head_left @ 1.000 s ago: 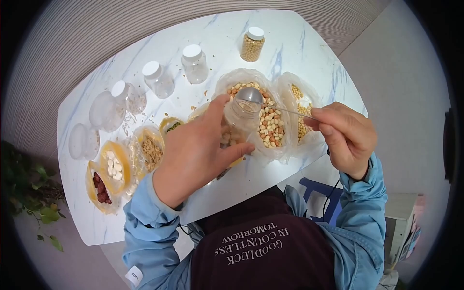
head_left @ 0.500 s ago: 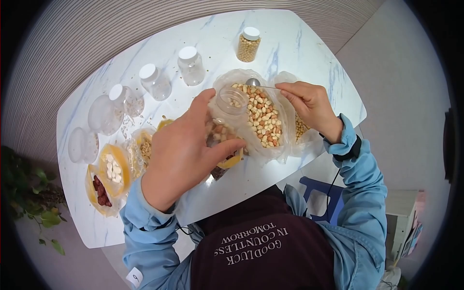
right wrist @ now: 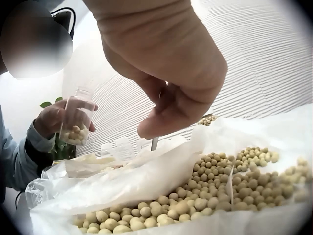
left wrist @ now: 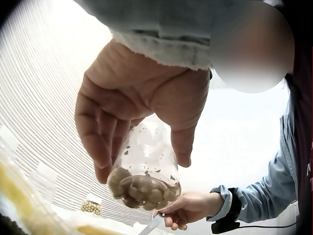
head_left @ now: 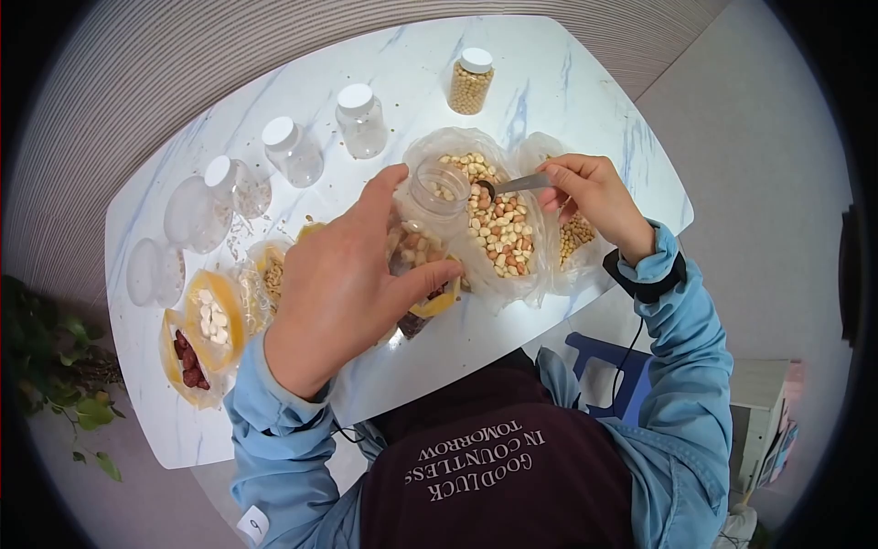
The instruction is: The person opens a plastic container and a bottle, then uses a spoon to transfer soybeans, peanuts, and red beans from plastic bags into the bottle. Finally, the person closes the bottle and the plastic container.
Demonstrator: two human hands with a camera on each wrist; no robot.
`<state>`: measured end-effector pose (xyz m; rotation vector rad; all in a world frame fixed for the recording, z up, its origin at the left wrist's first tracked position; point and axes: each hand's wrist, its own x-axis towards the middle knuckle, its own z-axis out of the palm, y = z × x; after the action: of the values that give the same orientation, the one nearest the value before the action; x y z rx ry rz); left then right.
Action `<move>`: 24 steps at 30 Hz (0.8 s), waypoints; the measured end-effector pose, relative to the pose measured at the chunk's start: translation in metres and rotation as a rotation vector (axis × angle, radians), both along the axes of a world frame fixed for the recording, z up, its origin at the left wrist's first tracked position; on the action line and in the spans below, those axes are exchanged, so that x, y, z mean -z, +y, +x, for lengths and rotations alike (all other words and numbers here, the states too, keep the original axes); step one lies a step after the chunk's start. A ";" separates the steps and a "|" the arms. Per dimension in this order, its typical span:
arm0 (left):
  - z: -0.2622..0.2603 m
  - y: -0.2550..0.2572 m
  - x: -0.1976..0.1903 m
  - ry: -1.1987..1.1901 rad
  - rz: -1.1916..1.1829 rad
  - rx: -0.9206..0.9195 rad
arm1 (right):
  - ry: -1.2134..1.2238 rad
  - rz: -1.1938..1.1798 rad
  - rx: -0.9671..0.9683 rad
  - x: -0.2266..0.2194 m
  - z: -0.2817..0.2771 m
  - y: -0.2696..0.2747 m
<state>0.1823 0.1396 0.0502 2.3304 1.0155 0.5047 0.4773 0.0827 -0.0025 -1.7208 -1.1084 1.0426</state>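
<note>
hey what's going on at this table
A person is handling peanuts at a table. The left hand grips a clear jar, lidless, with a small heap in its bottom. The right hand holds a metal spoon, its bowl down at the peanuts in an open plastic bag. Farther back stands a capped bottle filled with round, yellowish beans.

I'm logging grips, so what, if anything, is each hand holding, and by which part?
The left hand holds a clear jar by the sides of its body; the right hand pinches a metal spoon by its handle.
</note>
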 end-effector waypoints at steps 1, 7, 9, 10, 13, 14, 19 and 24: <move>0.000 0.000 0.000 0.000 -0.003 0.001 | 0.057 -0.024 0.044 -0.001 0.001 0.001; 0.001 0.000 0.000 -0.001 -0.009 0.002 | 0.300 0.001 0.148 0.000 0.017 -0.003; 0.001 0.001 0.001 0.022 -0.005 0.001 | 0.322 0.034 0.153 -0.003 0.019 -0.005; 0.002 0.001 0.001 0.028 -0.006 0.004 | 0.318 0.055 0.150 -0.007 0.018 -0.007; 0.003 0.001 0.002 0.042 -0.006 0.012 | 0.297 0.149 0.108 -0.020 0.017 -0.012; 0.003 0.000 0.003 0.043 -0.006 0.015 | 0.288 0.186 0.089 -0.026 0.016 -0.014; 0.004 -0.001 0.004 0.053 0.018 0.045 | 0.241 0.328 -0.019 -0.059 -0.007 -0.025; 0.006 -0.004 0.005 0.064 0.035 0.051 | 0.126 0.409 -0.069 -0.073 -0.035 -0.033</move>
<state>0.1881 0.1360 0.0448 2.4109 0.9804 0.4336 0.4427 0.0501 0.0702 -1.2848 -1.2093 0.8795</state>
